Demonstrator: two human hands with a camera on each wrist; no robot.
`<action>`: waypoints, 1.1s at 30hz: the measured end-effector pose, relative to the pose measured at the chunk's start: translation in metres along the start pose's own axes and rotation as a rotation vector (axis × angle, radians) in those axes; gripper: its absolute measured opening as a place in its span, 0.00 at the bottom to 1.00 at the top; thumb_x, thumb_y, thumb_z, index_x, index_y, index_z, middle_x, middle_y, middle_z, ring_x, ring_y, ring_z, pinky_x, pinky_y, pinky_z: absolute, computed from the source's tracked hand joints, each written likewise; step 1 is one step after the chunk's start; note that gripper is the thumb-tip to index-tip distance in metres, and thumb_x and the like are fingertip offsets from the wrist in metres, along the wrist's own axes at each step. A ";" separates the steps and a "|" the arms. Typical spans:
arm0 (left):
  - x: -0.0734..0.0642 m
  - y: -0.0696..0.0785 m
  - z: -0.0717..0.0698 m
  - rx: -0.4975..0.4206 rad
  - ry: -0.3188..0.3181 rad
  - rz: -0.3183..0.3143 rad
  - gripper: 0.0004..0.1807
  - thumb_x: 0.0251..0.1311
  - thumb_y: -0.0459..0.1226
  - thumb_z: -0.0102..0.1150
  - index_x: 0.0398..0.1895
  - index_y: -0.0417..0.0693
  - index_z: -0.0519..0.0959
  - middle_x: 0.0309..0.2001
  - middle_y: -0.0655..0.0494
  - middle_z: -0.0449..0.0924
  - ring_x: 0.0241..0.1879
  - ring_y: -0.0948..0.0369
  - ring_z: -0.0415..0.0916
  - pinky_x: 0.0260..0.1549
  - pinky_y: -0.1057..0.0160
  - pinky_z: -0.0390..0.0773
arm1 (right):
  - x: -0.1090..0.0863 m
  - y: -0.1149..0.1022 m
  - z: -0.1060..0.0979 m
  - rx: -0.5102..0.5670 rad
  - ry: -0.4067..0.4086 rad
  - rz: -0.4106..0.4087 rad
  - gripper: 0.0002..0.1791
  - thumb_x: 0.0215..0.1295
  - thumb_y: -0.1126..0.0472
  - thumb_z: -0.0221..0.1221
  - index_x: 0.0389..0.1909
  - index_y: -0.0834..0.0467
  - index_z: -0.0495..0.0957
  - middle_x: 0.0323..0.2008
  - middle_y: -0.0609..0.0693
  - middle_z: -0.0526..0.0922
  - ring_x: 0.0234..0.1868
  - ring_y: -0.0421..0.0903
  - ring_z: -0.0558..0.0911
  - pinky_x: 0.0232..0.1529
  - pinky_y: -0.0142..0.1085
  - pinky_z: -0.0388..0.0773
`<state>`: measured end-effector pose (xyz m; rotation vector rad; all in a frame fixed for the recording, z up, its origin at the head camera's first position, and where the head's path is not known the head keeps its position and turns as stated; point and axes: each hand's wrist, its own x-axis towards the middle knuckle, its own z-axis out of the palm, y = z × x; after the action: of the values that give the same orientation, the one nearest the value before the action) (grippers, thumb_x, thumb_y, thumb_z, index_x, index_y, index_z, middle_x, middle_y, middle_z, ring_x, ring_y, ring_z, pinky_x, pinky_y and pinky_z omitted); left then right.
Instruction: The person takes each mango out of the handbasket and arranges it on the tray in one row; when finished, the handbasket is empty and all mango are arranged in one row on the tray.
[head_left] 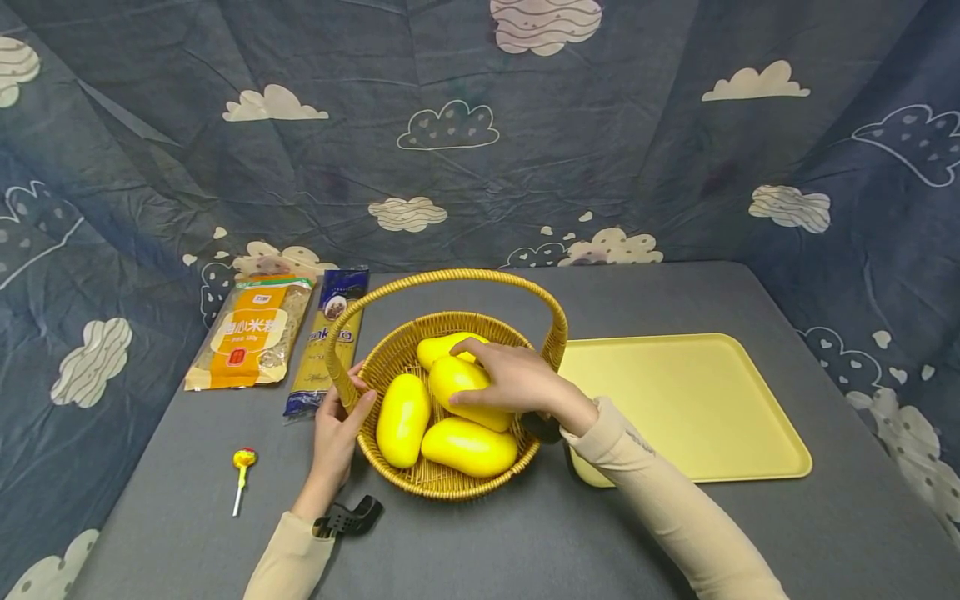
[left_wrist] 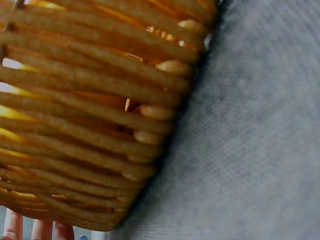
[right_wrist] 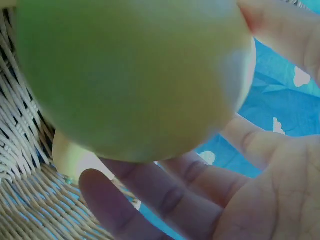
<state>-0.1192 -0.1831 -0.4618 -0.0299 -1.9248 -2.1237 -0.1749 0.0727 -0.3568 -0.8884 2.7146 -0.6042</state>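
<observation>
A woven basket (head_left: 450,493) with a tall arched handle stands mid-table, holding several yellow mangoes. My left hand (head_left: 335,433) grips its left side near the foot of the handle, thumb at the rim. In the left wrist view the basket wall (left_wrist: 90,115) fills the left half, with fingertips below it. My right hand (head_left: 517,379) reaches into the basket and holds a mango (head_left: 459,382) between thumb and fingers. Close up in the right wrist view, that mango (right_wrist: 135,85) has fingers curving beneath it. Other mangoes lie behind it, at the left (head_left: 404,421) and in front (head_left: 469,447).
A yellow tray (head_left: 690,408) lies right of the basket, beneath my right forearm's side. At the left are an orange-labelled food bag (head_left: 251,333), a blue-and-yellow pasta pack (head_left: 318,358) and a lollipop (head_left: 243,467). A dark cloud-patterned cloth (head_left: 600,183) hangs behind the table.
</observation>
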 end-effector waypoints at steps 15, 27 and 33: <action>-0.001 0.000 0.000 0.008 -0.005 0.001 0.14 0.64 0.28 0.55 0.47 0.27 0.67 0.65 0.48 0.65 0.64 0.53 0.60 0.57 0.68 0.64 | -0.024 -0.005 -0.002 0.118 0.187 -0.064 0.39 0.57 0.32 0.58 0.67 0.41 0.59 0.53 0.45 0.74 0.46 0.43 0.75 0.41 0.40 0.72; -0.001 0.000 0.001 -0.007 -0.006 0.007 0.14 0.64 0.28 0.55 0.47 0.26 0.66 0.65 0.47 0.65 0.65 0.53 0.59 0.58 0.67 0.63 | -0.054 -0.011 -0.006 0.265 0.395 -0.150 0.39 0.56 0.36 0.62 0.67 0.39 0.60 0.61 0.38 0.68 0.48 0.39 0.73 0.44 0.41 0.74; -0.001 -0.001 0.000 -0.009 -0.004 0.007 0.14 0.64 0.28 0.55 0.47 0.26 0.66 0.65 0.47 0.65 0.64 0.53 0.60 0.58 0.67 0.63 | -0.067 -0.008 -0.004 0.351 0.458 -0.220 0.41 0.54 0.47 0.69 0.67 0.43 0.61 0.57 0.40 0.71 0.47 0.40 0.73 0.44 0.42 0.74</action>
<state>-0.1188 -0.1829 -0.4628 -0.0424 -1.9151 -2.1296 -0.1191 0.1086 -0.3442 -1.0632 2.7590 -1.4352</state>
